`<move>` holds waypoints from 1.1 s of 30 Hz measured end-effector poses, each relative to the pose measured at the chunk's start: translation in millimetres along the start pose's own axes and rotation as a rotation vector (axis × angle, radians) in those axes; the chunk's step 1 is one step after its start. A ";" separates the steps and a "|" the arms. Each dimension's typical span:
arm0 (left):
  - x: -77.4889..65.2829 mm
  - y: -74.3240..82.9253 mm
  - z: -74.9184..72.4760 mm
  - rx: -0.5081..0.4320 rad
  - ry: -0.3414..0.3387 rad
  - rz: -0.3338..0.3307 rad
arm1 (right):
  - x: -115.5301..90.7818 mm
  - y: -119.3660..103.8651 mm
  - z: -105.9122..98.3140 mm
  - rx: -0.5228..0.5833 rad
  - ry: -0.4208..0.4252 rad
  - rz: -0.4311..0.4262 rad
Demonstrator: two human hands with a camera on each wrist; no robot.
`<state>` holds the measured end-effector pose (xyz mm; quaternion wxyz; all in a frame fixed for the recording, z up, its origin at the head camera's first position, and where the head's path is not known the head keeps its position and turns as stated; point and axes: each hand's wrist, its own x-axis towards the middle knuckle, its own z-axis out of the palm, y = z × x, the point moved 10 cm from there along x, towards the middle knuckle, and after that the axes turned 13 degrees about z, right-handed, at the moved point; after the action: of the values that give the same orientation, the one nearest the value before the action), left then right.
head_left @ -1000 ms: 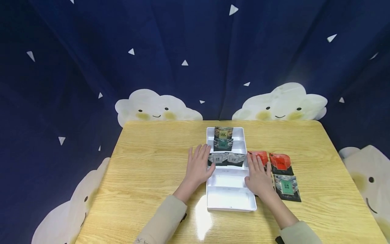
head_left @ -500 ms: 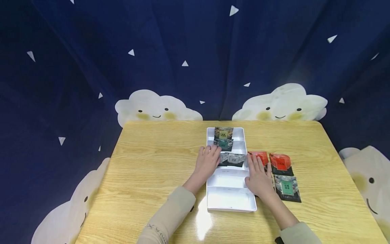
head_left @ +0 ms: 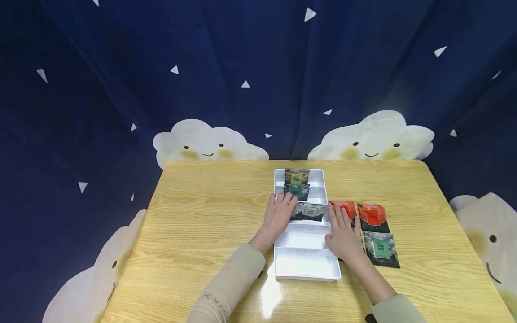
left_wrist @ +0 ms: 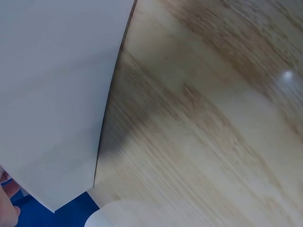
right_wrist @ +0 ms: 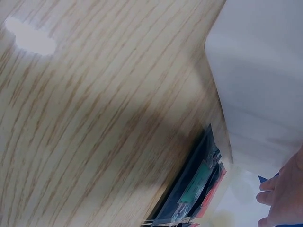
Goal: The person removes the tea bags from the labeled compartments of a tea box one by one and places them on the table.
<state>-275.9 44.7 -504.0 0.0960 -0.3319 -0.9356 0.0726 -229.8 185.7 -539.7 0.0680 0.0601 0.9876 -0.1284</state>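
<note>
A white divided tray lies lengthwise on the table, small flat packets leaning in its far compartments. My left hand reaches over its left wall, bent fingers at the left one of two grey packets; the thumb is hidden, and I cannot tell if it pinches the packet. Straight fingers of my right hand lie along the tray's right wall and partly cover a red packet. Behind the grey pair stand a dark green-labelled packet and a gold-labelled packet.
Right of my right hand, a second red packet and a green-labelled packet lie flat on the wooden table. The tray's outer wall fills much of the left wrist view. A dark blue curtain hangs behind the table.
My left hand has moved right, from the tray's left edge over the left grey packet, its fingers bending. The right hand and the packets stay where they were.
</note>
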 end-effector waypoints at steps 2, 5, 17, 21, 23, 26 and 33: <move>1.0 2.0 1.1 0.001 -0.011 0.007 | 0.1 0.3 0.3 0.004 -0.002 0.000; 1.8 4.3 2.0 0.002 -0.017 0.015 | 0.1 0.5 0.7 0.005 -0.009 0.004; 1.4 7.7 1.1 0.033 -0.010 0.031 | -0.5 -0.9 -1.1 0.017 -0.018 0.013; 0.6 8.4 1.0 0.019 -0.007 0.036 | -1.0 -1.2 -2.4 0.021 -0.013 0.015; 0.1 8.8 0.9 0.015 -0.003 0.038 | -1.0 -1.1 -2.2 0.020 -0.012 0.016; -0.6 9.3 0.8 0.014 0.001 0.040 | -0.6 -0.7 -1.3 0.021 -0.011 0.017; -2.8 7.9 -3.4 0.003 0.040 0.040 | 0.5 0.8 2.0 0.022 -0.025 0.026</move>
<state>-268.2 49.2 -502.7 0.1138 -0.3519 -0.9265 0.0693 -229.9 186.0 -541.9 0.0814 0.0723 0.9843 -0.1390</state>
